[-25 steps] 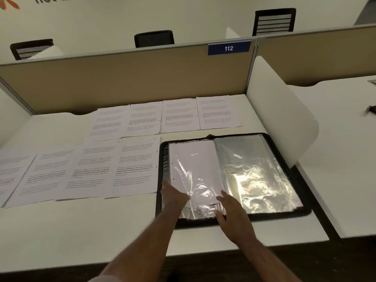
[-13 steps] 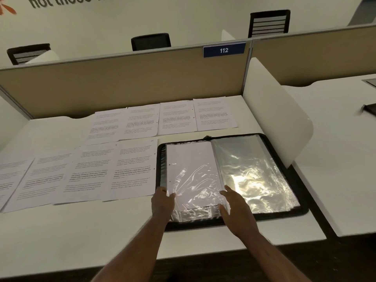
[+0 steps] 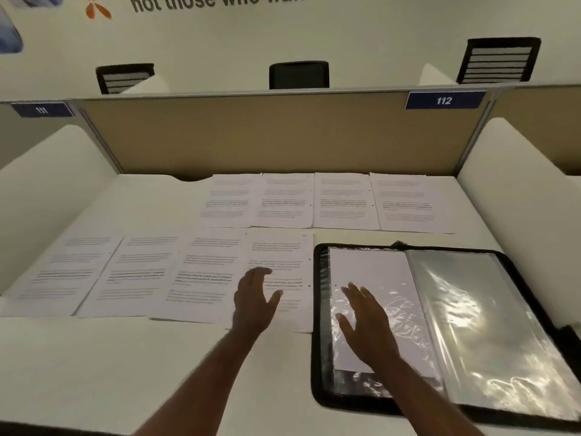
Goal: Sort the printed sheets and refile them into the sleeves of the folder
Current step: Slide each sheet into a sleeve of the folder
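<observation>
- While the folder (image 3: pixel 317 357) lies open near right, the right hand (image 3: pixel 366 322) rests spread on its sleeve (image 3: pixel 377 297).
- Left hand (image 3: pixel 254 297), fingers apart, hovers over the nearest sheet (image 3: pixel 283 247); a careless drag could disorder the rows.
- Far sheets (image 3: pixel 342 199) wait unfiled.

My left hand (image 3: pixel 256 302) hovers open over a sheet (image 3: pixel 279 278); my right hand (image 3: pixel 366 322) spreads over the folder (image 3: pixel 317 341) sleeve (image 3: pixel 374 272).
</observation>
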Available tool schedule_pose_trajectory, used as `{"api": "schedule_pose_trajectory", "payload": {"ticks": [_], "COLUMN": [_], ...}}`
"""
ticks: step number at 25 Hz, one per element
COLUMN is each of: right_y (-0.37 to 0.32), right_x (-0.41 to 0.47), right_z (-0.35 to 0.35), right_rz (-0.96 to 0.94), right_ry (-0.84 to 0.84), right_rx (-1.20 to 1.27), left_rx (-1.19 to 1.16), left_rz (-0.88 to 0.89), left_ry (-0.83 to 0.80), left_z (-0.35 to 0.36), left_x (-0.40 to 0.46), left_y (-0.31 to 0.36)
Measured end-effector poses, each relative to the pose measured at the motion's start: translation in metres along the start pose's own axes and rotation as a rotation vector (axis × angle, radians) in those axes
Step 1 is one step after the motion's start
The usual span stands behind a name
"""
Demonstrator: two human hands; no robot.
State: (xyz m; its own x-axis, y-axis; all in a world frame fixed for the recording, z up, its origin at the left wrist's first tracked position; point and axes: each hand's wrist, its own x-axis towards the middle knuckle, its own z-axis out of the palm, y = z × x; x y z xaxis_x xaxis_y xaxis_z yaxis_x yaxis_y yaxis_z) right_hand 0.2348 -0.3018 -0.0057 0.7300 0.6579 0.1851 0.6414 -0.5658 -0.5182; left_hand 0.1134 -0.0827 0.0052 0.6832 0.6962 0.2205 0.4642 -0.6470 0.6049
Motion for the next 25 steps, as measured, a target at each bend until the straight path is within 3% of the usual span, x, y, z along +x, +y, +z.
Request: {"api": "schedule_pose_trajectory", "payload": {"ticks": [4, 11, 25], "right_y": [-0.072, -0.168, -0.209], "right_x": [0.076, 0.193, 0.354], "right_z": [0.053, 0.131, 0.24], "right_rz": [-0.025, 0.001, 0.015], "right_ry": [-0.019, -0.072, -0.12], "right_rx": [-0.002, 0.037, -0.037], "left_rx": [0.047, 0.097, 0.142], "left_rz": [0.105, 0.106, -0.064], "left_ry": [-0.021, -0.059, -0.155], "left_z": [-0.032, -0.066, -0.048], "left_x": [0.058, 0.156, 0.322], "left_y": [-0.067, -0.157, -0.237]}}
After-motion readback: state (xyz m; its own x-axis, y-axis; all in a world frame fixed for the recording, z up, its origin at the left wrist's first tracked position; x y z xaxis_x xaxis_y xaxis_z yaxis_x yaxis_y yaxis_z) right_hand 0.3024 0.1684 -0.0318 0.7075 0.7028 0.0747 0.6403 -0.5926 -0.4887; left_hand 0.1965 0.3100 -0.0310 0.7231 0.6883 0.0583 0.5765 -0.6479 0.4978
